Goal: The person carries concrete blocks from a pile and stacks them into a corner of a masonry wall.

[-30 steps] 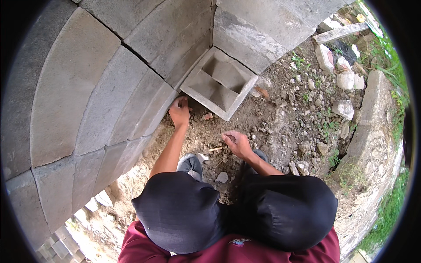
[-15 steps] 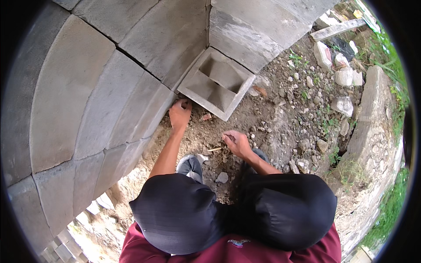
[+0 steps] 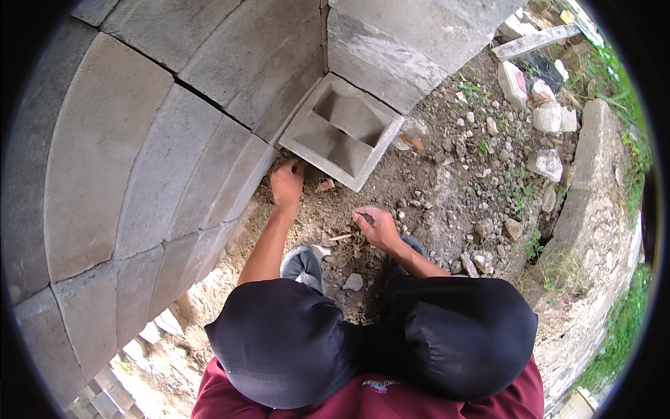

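Observation:
My left hand (image 3: 287, 185) reaches to the ground at the near left corner of a square concrete block (image 3: 357, 171) with a hollowed top. Its fingers are curled in, and whatever they hold is hidden. The block sits where two grey block walls meet. Lower and to the right, my right hand (image 3: 377, 228) hovers over the soil, its fingers bent into a loose fist. Something dark and crumbly shows in its palm, too small to name. A small reddish fragment (image 3: 326, 185) lies between my left hand and the block's near edge.
Along the left rises a grey block wall (image 3: 105, 153); another wall (image 3: 391, 52) stands behind the concrete block. Stony soil (image 3: 447, 202) spreads to the right, with white rubble chunks (image 3: 546, 165) and a low concrete edge (image 3: 590, 153). My shoe (image 3: 301, 265) is close below my left hand.
The fingers of my left hand have shifted slightly at the block's corner. My right hand stays nearly where it was, still curled. The whole view has moved a little.

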`<state>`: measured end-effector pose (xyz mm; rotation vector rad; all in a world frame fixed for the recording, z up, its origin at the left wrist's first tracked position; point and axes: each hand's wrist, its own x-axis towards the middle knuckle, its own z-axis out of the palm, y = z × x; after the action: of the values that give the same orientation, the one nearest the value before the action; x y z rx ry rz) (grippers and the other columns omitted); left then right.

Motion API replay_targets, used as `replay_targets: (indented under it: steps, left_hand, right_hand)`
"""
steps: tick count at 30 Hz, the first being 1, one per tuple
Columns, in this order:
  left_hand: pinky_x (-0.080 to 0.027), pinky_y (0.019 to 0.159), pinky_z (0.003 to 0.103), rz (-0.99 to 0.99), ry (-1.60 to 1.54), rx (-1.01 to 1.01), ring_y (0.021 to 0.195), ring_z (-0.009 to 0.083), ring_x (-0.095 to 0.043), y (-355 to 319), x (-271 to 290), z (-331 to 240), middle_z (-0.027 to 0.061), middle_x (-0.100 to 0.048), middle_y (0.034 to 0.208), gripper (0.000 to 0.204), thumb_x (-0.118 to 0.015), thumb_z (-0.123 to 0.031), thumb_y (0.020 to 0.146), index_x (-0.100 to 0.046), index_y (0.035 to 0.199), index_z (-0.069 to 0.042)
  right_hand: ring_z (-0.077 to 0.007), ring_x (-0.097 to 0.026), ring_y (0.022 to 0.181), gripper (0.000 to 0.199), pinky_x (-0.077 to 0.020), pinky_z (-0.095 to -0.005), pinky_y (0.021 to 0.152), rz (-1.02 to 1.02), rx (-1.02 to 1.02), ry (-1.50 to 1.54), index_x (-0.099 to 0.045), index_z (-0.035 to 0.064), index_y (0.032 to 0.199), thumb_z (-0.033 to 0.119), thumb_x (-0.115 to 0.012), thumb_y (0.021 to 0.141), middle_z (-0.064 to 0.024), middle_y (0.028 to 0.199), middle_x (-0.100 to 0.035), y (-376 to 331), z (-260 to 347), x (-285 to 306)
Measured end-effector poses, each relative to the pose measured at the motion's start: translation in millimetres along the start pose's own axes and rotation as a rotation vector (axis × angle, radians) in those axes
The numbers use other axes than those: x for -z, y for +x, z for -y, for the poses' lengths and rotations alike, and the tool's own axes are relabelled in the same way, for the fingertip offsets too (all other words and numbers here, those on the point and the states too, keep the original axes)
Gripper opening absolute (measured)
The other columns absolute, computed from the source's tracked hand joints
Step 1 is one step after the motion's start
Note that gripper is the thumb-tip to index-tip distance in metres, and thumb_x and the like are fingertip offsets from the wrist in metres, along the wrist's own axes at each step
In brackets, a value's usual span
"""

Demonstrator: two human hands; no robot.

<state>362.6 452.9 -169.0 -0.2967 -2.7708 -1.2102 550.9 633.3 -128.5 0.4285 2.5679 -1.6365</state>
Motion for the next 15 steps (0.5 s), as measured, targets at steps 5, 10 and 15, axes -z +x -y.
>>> replay_targets:
  steps: [5,10,15]
  left_hand:
    - [-0.050,0.070,0.042,0.073,0.052,-0.053,0.079,0.0345,-0.064,8.0,3.2,1.9,0.0150,-0.068,0.086,0.019,-0.071,-0.017,0.076,-0.068,0.090,-0.005]
    - [-0.050,0.068,0.041,0.015,-0.038,-0.042,0.076,0.0327,-0.063,3.2,1.4,-2.9,0.0119,-0.067,0.080,0.018,-0.073,-0.016,0.075,-0.068,0.089,-0.006]
    - [-0.049,0.067,0.041,0.002,-0.012,-0.056,0.074,0.0321,-0.063,1.5,4.2,0.9,0.0110,-0.065,0.080,0.021,-0.073,-0.016,0.075,-0.067,0.091,-0.006]
  right_hand:
    - [-0.0176,-0.058,0.060,0.022,-0.0472,-0.0307,0.058,0.021,-0.077,-0.003,-0.068,0.0018,0.101,0.019,-0.063,0.088,-0.0143,0.079,-0.066,-0.5,0.6,3.3]
    - [-0.0182,-0.059,0.062,0.022,-0.0480,-0.0311,0.059,-0.021,-0.080,0.001,-0.068,0.0015,0.100,0.020,-0.063,0.088,-0.0142,0.079,-0.066,0.9,-7.0,2.9]
    - [-0.0184,-0.063,0.068,0.020,-0.0505,-0.0305,0.065,-0.137,0.026,0.062,-0.068,0.0011,0.099,0.017,-0.063,0.087,-0.0136,0.082,-0.067,10.1,-12.1,10.8]
